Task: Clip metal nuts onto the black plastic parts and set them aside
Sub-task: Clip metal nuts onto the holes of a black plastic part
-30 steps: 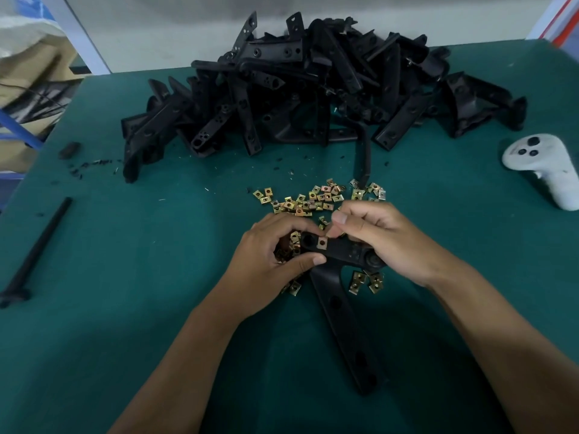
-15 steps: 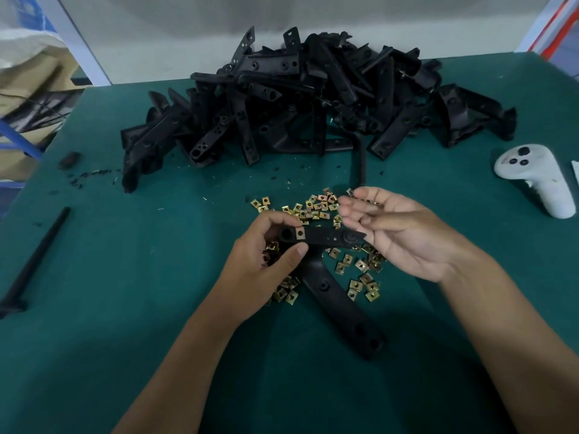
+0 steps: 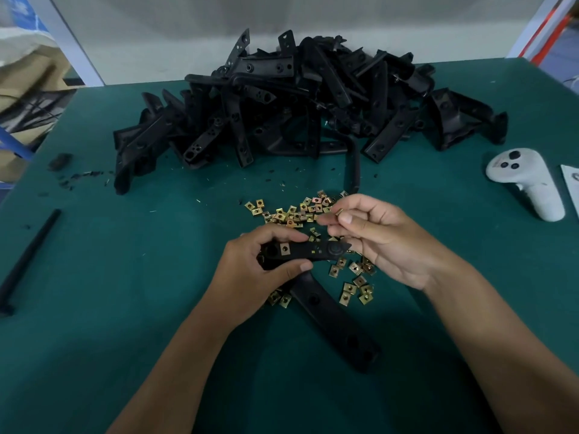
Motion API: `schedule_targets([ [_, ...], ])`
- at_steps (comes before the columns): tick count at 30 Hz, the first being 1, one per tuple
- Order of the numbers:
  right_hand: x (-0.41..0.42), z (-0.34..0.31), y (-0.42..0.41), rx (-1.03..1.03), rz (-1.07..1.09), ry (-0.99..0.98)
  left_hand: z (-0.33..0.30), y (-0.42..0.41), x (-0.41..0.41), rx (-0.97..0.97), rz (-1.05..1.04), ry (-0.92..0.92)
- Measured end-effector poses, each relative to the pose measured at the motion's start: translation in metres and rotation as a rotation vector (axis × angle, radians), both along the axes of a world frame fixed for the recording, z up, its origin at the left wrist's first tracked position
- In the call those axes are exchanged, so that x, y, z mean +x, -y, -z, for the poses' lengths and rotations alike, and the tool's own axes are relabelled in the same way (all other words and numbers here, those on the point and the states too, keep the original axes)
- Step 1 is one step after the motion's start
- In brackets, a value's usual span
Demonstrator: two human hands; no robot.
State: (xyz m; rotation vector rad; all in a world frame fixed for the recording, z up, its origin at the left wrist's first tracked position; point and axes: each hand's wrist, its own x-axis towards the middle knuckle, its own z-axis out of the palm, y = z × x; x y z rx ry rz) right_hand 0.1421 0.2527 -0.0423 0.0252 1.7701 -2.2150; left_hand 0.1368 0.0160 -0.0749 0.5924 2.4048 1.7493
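My left hand (image 3: pixel 250 270) grips the top bar of a black T-shaped plastic part (image 3: pixel 319 250), whose long leg (image 3: pixel 335 324) runs down to the right over the green table. One brass clip nut (image 3: pixel 285 248) sits clipped on the bar near my left fingers. My right hand (image 3: pixel 376 239) is raised just right of the bar and pinches a small metal nut (image 3: pixel 340 211) between thumb and fingertips. Loose brass nuts (image 3: pixel 300 211) lie scattered on the mat behind and under both hands.
A big heap of black plastic parts (image 3: pixel 297 101) fills the back of the green table (image 3: pixel 125 308). A white controller (image 3: pixel 529 183) lies at the right, a thin black rod (image 3: pixel 28 258) at the left edge. Black shavings (image 3: pixel 81 175) dot the mat.
My right hand left the part's bar, reached into the loose nuts and now holds one nut up. My left hand kept its grip and the part shifted slightly.
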Motion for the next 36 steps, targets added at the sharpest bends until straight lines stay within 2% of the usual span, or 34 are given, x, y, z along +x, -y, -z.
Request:
schedule_targets([
  [5, 0.001, -0.001, 0.001, -0.01, -0.019, -0.091, 0.0, -0.002, 0.001, 0.003, -0.059, 0.005],
  [22, 0.004, 0.002, 0.011, 0.301, 0.026, -0.14, -0.004, -0.004, 0.002, -0.071, -0.02, -0.085],
  [36, 0.004, 0.003, 0.01, 0.314, -0.006, -0.147, -0.006, -0.004, 0.003, -0.073, -0.019, -0.141],
])
